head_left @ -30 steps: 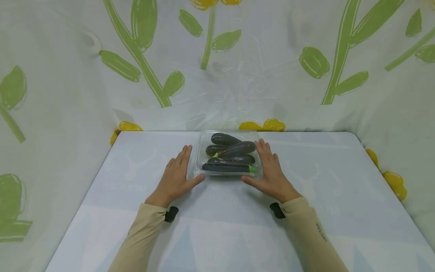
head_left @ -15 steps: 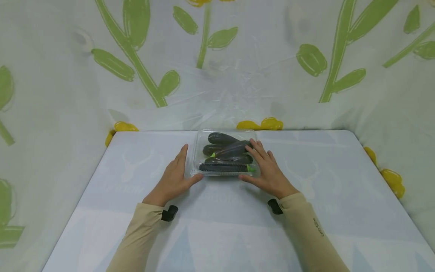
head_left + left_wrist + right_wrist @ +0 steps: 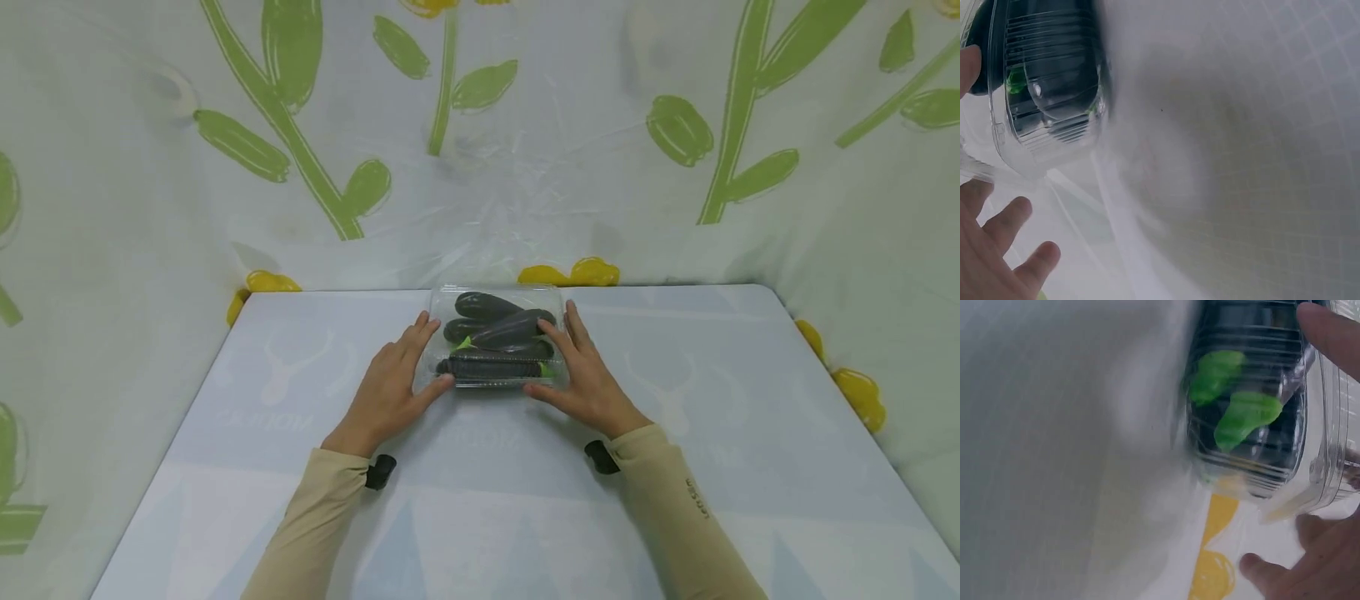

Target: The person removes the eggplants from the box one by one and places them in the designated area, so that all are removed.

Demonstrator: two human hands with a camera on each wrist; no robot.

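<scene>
A clear plastic clamshell box [image 3: 442, 298] rests at the table's far edge with several dark eggplants [image 3: 517, 330] with green stem ends inside. My left hand [image 3: 384, 396] is at its left side, fingertips right at the rim and thumb by the front left corner. On the other side, my right hand [image 3: 592, 387] has a finger over the lid's right part and its thumb at the front right corner. In the left wrist view the ribbed wall of the box [image 3: 1054, 134] shows beside spread fingers [image 3: 1010, 222]. Spread fingers [image 3: 1264, 570] also appear in the right wrist view.
The box stands on a white table [image 3: 480, 508] with pale blue prints. A curtain [image 3: 540, 183] with green leaves and yellow flowers hangs just behind the table's back edge. Each wrist carries a small black device [image 3: 381, 472].
The left hand's fingers have moved right, up against the box. A finger of the right hand has come over the lid. The scene has shifted slightly left in view.
</scene>
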